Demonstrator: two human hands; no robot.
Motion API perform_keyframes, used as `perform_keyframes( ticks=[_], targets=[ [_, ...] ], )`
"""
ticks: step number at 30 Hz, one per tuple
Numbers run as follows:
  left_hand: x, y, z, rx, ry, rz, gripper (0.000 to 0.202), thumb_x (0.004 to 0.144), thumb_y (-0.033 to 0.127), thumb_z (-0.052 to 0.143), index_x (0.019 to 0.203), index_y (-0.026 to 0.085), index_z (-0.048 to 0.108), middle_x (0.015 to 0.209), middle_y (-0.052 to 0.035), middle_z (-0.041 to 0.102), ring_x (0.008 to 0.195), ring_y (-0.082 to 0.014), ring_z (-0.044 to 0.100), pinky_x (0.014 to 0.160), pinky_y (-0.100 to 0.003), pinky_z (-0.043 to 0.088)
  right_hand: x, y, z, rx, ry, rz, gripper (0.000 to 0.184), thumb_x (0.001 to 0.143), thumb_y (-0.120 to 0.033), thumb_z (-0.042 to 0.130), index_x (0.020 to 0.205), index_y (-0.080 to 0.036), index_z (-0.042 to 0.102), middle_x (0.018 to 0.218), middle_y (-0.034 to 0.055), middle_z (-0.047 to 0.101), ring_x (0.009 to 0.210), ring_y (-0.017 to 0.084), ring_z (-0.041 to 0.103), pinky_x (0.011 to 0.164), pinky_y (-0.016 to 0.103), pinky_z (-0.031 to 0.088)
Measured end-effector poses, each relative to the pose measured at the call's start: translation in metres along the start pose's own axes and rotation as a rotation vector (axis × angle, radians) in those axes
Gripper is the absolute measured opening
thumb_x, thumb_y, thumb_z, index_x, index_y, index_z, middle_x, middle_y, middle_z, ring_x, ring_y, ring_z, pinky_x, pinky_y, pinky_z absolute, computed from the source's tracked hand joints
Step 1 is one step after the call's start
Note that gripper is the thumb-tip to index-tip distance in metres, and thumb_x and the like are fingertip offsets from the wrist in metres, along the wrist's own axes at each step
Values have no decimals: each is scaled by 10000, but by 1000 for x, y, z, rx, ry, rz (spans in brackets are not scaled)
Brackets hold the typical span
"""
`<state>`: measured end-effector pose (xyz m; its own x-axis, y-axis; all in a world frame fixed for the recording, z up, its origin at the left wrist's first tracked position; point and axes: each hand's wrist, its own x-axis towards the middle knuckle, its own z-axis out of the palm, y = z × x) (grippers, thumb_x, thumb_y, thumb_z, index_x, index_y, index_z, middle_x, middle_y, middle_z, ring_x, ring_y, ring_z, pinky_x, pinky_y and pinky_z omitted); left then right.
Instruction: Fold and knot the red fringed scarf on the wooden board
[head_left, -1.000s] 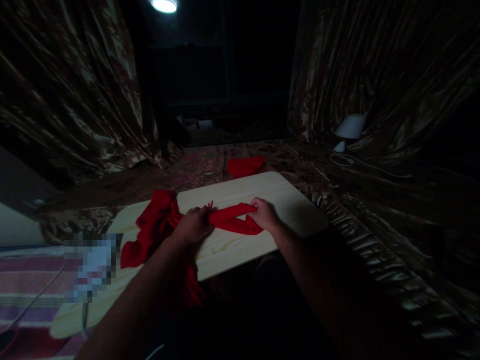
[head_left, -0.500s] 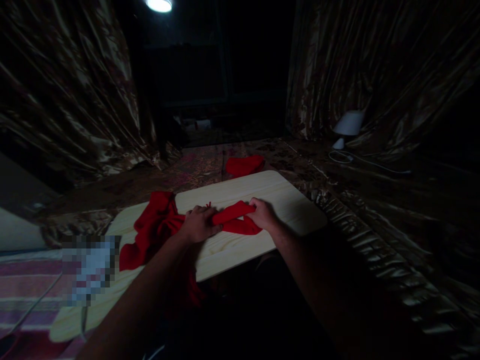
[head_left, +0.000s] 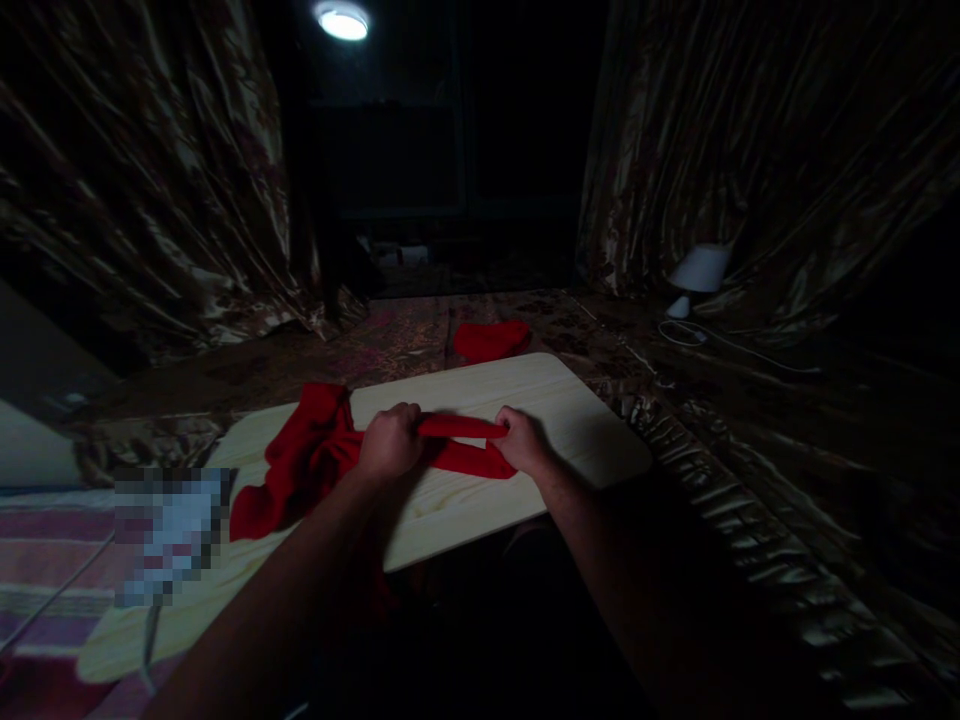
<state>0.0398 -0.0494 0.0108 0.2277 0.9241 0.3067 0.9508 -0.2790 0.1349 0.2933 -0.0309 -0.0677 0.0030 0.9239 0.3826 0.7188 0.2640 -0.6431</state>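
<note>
A red cloth garment (head_left: 304, 460) lies bunched over the left part of a pale wooden board (head_left: 540, 400). My left hand (head_left: 391, 440) is closed in a fist around its gathered middle. Between my two hands a narrow strip of the red cloth is stretched, with a second strip below it and a gap showing the board. My right hand (head_left: 520, 438) pinches the right end of the upper strip. Part of the garment hangs over the near edge, in shadow. The exact kind of garment cannot be made out.
Another folded red cloth (head_left: 491, 341) lies just beyond the board's far edge. A blurred-out object (head_left: 172, 540) with a cable rests at the board's left. A white lamp (head_left: 701, 270) stands at the back right, its cord trailing. Dark patterned curtains (head_left: 187, 180) hang behind.
The upper strip between my hands has been drawn straighter and tauter. My left fingers have closed into a tighter fist. The camera view has tilted slightly up.
</note>
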Motion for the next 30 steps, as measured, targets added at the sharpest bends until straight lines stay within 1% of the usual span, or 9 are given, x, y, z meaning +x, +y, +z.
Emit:
perform_keyframes(
  ticks=[8,12,18,21,24,26,27,28,30],
  targets=[
    [-4,-9,-23,-147,196,8,59,768,179,528,796,226,550,864,-63,588,796,-216,591,725,-326,466,-1,-15,-11,-141,192,-59,226,610,-54,560,741,-233,518,799,9,618,778,194,534,691,276,372],
    [-5,-13,-33,-209,303,1,88,718,150,530,754,224,500,828,-44,534,763,-198,547,693,-309,436,5,-27,-24,-124,296,-95,231,616,-54,548,755,-234,508,721,-7,587,708,191,508,682,286,360],
    [-3,-26,-52,-249,468,-68,123,677,172,558,725,227,459,815,-26,468,758,-192,499,671,-306,404,33,-58,-56,108,490,-157,137,712,-132,573,771,-233,500,705,-21,575,654,160,508,648,260,374],
    [-3,-31,-60,-240,581,-115,173,649,170,572,694,233,417,811,-25,453,806,-202,493,705,-309,411,42,-75,-71,180,541,-185,115,754,-189,602,768,-234,497,676,-35,562,618,145,507,627,246,385],
    [-2,-36,-64,-228,662,-155,171,661,158,568,688,231,415,820,-32,475,842,-204,507,747,-308,426,45,-87,-83,134,562,-202,89,780,-194,609,791,-228,528,710,-20,601,658,151,550,658,246,402],
    [-1,-41,-63,-215,658,-201,127,706,174,561,697,224,444,849,-45,514,864,-205,532,762,-303,436,45,-90,-90,38,451,-199,79,793,-180,618,851,-221,583,776,2,654,717,162,589,687,249,407],
    [0,-45,-61,-214,610,-226,92,732,186,553,709,219,471,858,-51,537,865,-204,547,760,-299,440,45,-90,-93,-22,328,-188,92,799,-185,631,882,-220,611,800,11,676,733,167,603,685,249,404],
    [0,-49,-59,-218,516,-248,52,757,199,545,729,213,504,859,-53,562,853,-201,563,750,-294,443,45,-88,-95,-87,161,-172,99,804,-202,653,900,-219,638,813,18,693,738,172,613,674,251,400],
    [0,-59,-53,-219,184,-236,41,786,239,554,781,201,569,832,-49,614,794,-193,590,707,-284,441,44,-80,-97,-222,-245,-147,102,790,-247,713,882,-212,685,820,33,717,739,182,628,652,254,392]
  ],
)
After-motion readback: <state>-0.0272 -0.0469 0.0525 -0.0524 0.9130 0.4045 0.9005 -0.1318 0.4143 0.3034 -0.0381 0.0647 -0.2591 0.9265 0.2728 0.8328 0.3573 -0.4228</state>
